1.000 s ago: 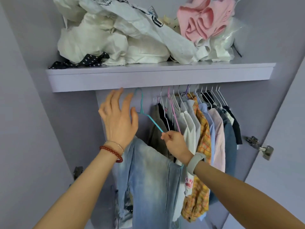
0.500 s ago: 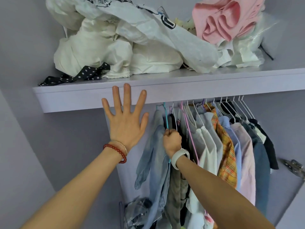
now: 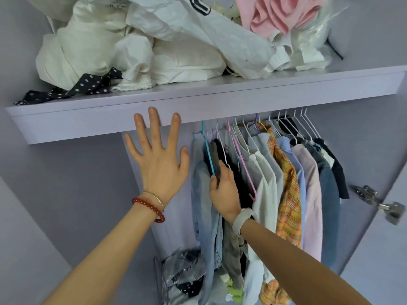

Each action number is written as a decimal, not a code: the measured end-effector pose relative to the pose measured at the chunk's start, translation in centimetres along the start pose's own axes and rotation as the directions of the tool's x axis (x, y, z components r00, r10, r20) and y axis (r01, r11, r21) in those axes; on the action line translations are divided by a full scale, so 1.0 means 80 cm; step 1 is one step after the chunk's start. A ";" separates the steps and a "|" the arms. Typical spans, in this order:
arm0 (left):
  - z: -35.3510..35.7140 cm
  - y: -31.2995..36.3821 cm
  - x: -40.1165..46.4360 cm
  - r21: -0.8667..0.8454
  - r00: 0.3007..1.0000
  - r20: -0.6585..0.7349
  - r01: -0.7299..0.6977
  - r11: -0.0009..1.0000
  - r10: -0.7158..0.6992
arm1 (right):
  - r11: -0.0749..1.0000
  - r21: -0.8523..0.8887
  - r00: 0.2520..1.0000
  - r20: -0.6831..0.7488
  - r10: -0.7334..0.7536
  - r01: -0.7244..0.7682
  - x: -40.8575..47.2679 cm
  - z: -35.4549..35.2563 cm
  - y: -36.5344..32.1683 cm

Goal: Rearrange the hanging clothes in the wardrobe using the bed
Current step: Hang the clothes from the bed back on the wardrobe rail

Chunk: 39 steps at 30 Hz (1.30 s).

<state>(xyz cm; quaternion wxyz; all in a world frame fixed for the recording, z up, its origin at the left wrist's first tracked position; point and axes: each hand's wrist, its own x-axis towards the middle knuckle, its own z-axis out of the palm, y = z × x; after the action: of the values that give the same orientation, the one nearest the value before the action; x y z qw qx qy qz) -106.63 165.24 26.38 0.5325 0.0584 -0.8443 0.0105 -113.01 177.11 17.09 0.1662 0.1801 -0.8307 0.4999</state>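
Observation:
Light-blue jeans point(image 3: 201, 194) hang on a turquoise hanger point(image 3: 208, 150) at the left end of a row of hung clothes under the wardrobe shelf point(image 3: 220, 106). My right hand point(image 3: 224, 194), wearing a pale watch, pinches the lower arm of that hanger; its hook is up by the rail. To the right hang a white top on a pink hanger point(image 3: 240, 155), an orange plaid shirt point(image 3: 286, 183), pale blue and pink shirts and dark garments. My left hand point(image 3: 158, 164), fingers spread and holding nothing, is raised with its fingertips at the shelf's front edge. The rail is hidden behind the shelf.
On the shelf lie a heap of white fabric point(image 3: 132, 51), a pink garment point(image 3: 275, 16) and a black polka-dot cloth point(image 3: 88, 84). A clear plastic bag point(image 3: 185, 276) sits on the wardrobe floor. A metal hinge point(image 3: 381, 205) juts from the right side.
The jeans on the turquoise hanger went from being held out in front to hanging with the row. My right hand's fist has loosened to a pinch. My left hand rose toward the shelf edge.

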 end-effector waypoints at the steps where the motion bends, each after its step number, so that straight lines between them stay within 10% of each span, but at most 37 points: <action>1: 0.001 0.011 -0.011 -0.064 0.999 0.020 0.030 0.997 -0.029 | 0.997 -0.024 0.998 -0.010 -0.069 0.069 -0.010 -0.013 0.001; 7: 0.031 0.089 -0.100 -0.294 0.949 0.317 0.090 0.951 0.008 | 0.875 -0.407 0.936 -0.114 -0.334 0.263 -0.078 -0.118 0.053; 13: 0.020 0.214 -0.207 -0.435 0.795 0.530 -0.043 0.899 0.294 | 0.739 -0.660 0.965 -0.256 -0.051 -0.136 -0.242 -0.240 0.136; 18: -0.056 0.356 -0.319 -0.692 0.555 0.553 -0.110 0.714 0.622 | 0.553 -0.629 0.827 -0.510 0.235 -0.546 -0.473 -0.343 0.154; 27: -0.340 0.579 -0.552 -0.969 -0.016 0.110 -0.223 0.104 0.994 | 0.053 -0.071 0.088 -0.876 0.474 -0.996 -0.897 -0.419 0.070; 34: -0.558 0.601 -0.734 -0.926 -0.414 -0.275 -0.128 -0.355 0.868 | -0.178 0.441 -0.475 -0.801 0.366 -0.880 -1.126 -0.354 -0.023; 39: -0.662 0.593 -0.846 -0.875 -0.623 -0.377 -0.004 -0.485 0.686 | -0.242 0.705 -0.745 -0.636 0.199 -0.667 -1.262 -0.301 -0.086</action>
<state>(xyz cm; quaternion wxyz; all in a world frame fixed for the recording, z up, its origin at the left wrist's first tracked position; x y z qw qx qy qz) -35.45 222.52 -9.54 -0.2532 -0.8367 -0.4799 0.0740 -18.67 209.01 -12.99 0.1599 -0.8869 -0.3902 0.1889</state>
